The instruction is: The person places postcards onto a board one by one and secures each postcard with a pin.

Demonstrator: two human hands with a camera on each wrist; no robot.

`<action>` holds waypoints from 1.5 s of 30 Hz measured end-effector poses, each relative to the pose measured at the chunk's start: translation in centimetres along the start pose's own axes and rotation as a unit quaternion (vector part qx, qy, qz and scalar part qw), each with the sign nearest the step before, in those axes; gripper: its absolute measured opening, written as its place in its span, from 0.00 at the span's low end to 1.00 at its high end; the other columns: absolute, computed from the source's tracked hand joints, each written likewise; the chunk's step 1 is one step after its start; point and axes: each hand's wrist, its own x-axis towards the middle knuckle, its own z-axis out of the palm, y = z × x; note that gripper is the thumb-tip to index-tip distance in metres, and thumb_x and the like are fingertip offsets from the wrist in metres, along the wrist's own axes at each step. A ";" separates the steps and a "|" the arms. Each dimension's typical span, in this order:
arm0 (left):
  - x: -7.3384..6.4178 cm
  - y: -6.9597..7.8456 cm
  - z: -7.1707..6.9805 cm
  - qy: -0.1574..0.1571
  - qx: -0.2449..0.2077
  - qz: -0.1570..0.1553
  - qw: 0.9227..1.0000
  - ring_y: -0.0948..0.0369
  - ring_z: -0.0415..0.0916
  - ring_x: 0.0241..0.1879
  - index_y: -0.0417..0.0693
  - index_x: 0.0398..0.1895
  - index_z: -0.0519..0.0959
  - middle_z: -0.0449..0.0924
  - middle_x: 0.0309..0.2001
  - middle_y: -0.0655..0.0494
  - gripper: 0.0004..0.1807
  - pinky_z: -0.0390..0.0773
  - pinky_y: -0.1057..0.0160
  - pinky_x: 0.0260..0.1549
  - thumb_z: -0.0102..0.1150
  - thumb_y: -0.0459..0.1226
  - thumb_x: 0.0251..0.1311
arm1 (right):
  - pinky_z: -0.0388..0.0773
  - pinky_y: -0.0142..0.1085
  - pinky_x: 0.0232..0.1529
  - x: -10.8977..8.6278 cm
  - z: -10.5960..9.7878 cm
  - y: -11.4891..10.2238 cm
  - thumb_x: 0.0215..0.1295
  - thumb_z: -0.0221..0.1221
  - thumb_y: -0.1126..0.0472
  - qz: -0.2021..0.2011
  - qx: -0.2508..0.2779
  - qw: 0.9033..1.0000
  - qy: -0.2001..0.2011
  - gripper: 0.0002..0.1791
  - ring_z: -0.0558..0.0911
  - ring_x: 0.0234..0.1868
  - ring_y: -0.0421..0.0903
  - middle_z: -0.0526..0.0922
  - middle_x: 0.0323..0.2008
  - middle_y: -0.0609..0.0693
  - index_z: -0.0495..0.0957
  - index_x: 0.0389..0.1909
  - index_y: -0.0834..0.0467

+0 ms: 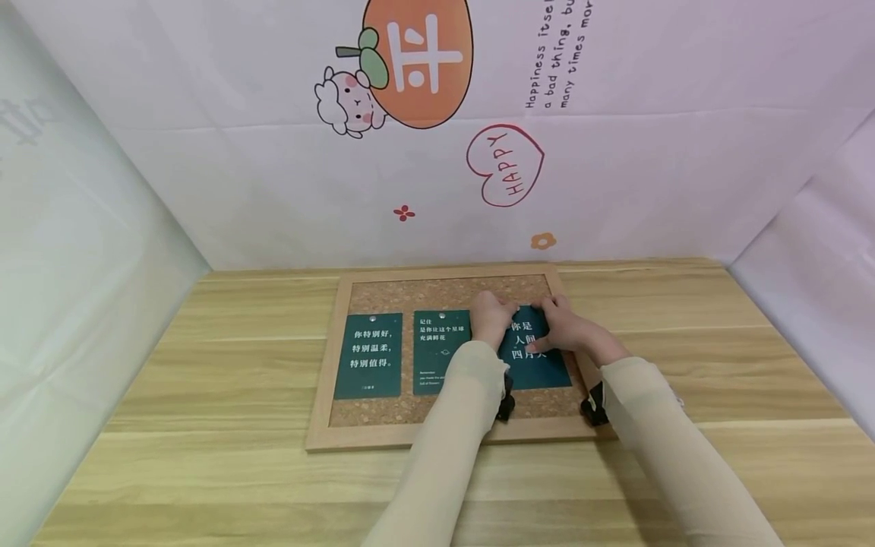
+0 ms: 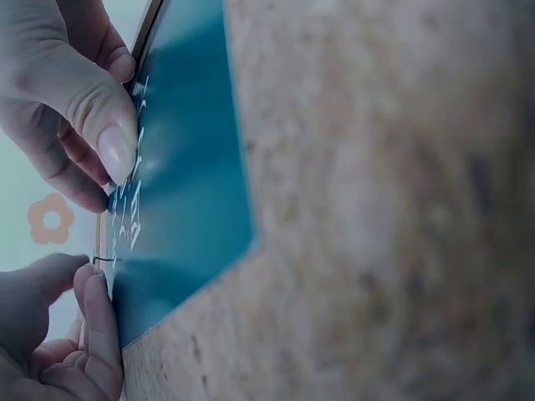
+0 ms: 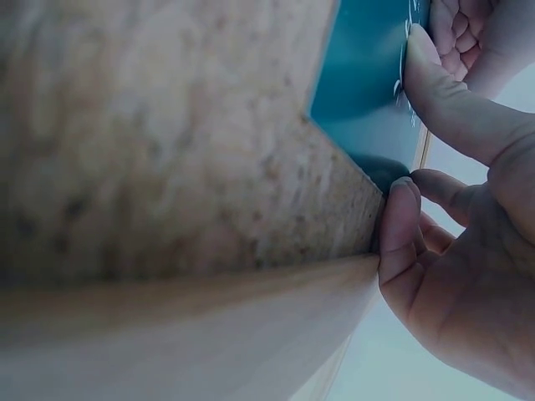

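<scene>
A dark green card (image 1: 540, 374) with white characters lies on the cork board (image 1: 410, 414) at its right side. My left hand (image 1: 491, 315) is at the card's upper left; in the left wrist view the left hand (image 2: 63, 334) pinches a thin pin (image 2: 102, 259) by the card's top edge. My right hand (image 1: 567, 328) holds the card's upper right: in the right wrist view its thumb (image 3: 443, 92) lies on the printed face, and curled fingertips (image 3: 399, 196) touch the corner. Most of the pin is hidden by the fingers.
Two more green cards, one at the left (image 1: 368, 372) and one in the middle (image 1: 431, 365), are pinned at their tops. A light wooden frame (image 1: 369, 437) edges the board. The board lies on a wood-grain table (image 1: 205, 425) before a printed white backdrop (image 1: 273, 190).
</scene>
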 end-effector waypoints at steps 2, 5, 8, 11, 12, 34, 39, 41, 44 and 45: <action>0.0 0.0 0.0 -0.001 0.006 -0.003 1.000 0.63 0.62 0.14 0.33 0.24 0.83 0.63 0.10 0.60 0.14 0.60 0.69 0.15 0.60 0.36 0.61 | 0.57 0.60 0.67 0.0 0.0 0.0 0.61 0.64 0.58 0.002 0.001 1.000 -0.001 0.45 0.55 0.63 0.67 0.43 0.66 0.71 0.48 0.70 0.69; 0.1 0.0 0.0 -0.002 0.018 -0.005 1.000 0.63 0.61 0.15 0.33 0.23 0.82 0.63 0.10 0.59 0.15 0.60 0.69 0.15 0.60 0.37 0.62 | 0.57 0.60 0.67 0.0 0.0 0.0 0.61 0.64 0.58 0.002 0.002 1.000 -0.001 0.45 0.55 0.63 0.67 0.43 0.66 0.71 0.48 0.70 0.69; 0.1 0.0 0.1 -0.002 0.027 0.000 1.000 0.63 0.60 0.13 0.34 0.21 0.82 0.62 0.09 0.59 0.16 0.59 0.69 0.14 0.60 0.37 0.62 | 0.57 0.60 0.67 0.0 0.0 0.0 0.61 0.64 0.58 0.001 0.001 1.000 -0.001 0.45 0.54 0.64 0.68 0.43 0.67 0.71 0.48 0.70 0.70; 0.2 0.0 0.1 -0.001 0.032 0.003 0.999 0.63 0.60 0.12 0.34 0.19 0.82 0.62 0.08 0.60 0.16 0.59 0.69 0.13 0.61 0.37 0.61 | 0.57 0.60 0.67 0.0 0.0 -0.1 0.61 0.64 0.57 0.002 0.002 1.000 -0.002 0.45 0.54 0.64 0.68 0.42 0.67 0.71 0.48 0.70 0.69; 0.3 0.0 0.1 -0.001 0.034 0.002 0.999 0.64 0.60 0.11 0.35 0.18 0.81 0.63 0.08 0.59 0.17 0.59 0.69 0.12 0.61 0.37 0.61 | 0.57 0.60 0.67 0.0 0.0 -0.1 0.61 0.64 0.57 0.002 0.002 1.000 -0.002 0.45 0.54 0.64 0.68 0.43 0.67 0.71 0.48 0.70 0.69; 0.2 0.3 0.1 0.002 0.087 0.010 0.996 0.62 0.53 0.11 0.50 0.05 0.57 0.49 0.08 0.60 0.30 0.55 0.67 0.14 0.61 0.38 0.61 | 0.56 0.60 0.67 -0.1 0.0 -0.3 0.61 0.64 0.58 0.006 0.003 1.000 -0.004 0.45 0.54 0.64 0.68 0.42 0.67 0.71 0.48 0.70 0.69; 0.1 0.4 0.1 0.002 0.095 0.007 0.995 0.62 0.56 0.12 0.49 0.05 0.58 0.51 0.08 0.59 0.30 0.56 0.67 0.15 0.62 0.38 0.61 | 0.56 0.60 0.67 -0.1 0.0 -0.2 0.61 0.64 0.58 0.005 0.003 1.000 -0.003 0.45 0.53 0.64 0.68 0.42 0.67 0.71 0.48 0.70 0.69; 0.1 0.4 0.0 0.000 0.094 0.005 0.996 0.62 0.55 0.12 0.49 0.05 0.58 0.50 0.08 0.59 0.30 0.56 0.66 0.15 0.62 0.37 0.60 | 0.56 0.60 0.68 -0.1 0.0 -0.2 0.61 0.64 0.58 0.004 0.004 1.000 -0.002 0.45 0.53 0.64 0.68 0.42 0.67 0.71 0.48 0.70 0.69; 0.2 0.4 0.0 -0.004 0.091 0.002 0.996 0.62 0.54 0.12 0.49 0.05 0.58 0.50 0.09 0.60 0.30 0.56 0.66 0.15 0.62 0.37 0.60 | 0.56 0.60 0.67 -0.1 0.0 -0.2 0.61 0.64 0.58 0.003 0.002 1.000 -0.001 0.45 0.53 0.64 0.68 0.42 0.67 0.71 0.47 0.70 0.69; 0.2 0.4 0.0 -0.005 0.090 0.003 0.996 0.62 0.54 0.12 0.50 0.05 0.58 0.50 0.09 0.60 0.29 0.56 0.66 0.15 0.62 0.37 0.60 | 0.56 0.60 0.68 -0.1 0.0 -0.2 0.61 0.64 0.58 0.003 0.003 1.000 -0.001 0.45 0.53 0.64 0.68 0.42 0.67 0.71 0.47 0.70 0.69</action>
